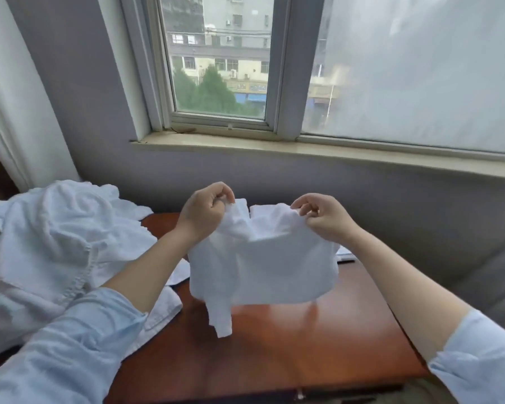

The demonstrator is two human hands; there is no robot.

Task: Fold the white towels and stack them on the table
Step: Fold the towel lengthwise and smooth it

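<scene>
A white towel [263, 272] hangs in the air above the reddish-brown table [303, 345]. My left hand [203, 212] pinches its upper left edge. My right hand [324, 218] pinches its upper right edge. The cloth sags between them, and one narrow corner dangles down to about table level at the lower left. Behind the held towel, a white folded stack [267, 208] peeks out at the table's far side; most of it is hidden.
A large heap of crumpled white towels [56, 246] covers the table's left side and spills over its edge. A grey wall [405, 205] and window sill [274, 147] stand close behind. A dark flat item [346, 259] lies at the right edge.
</scene>
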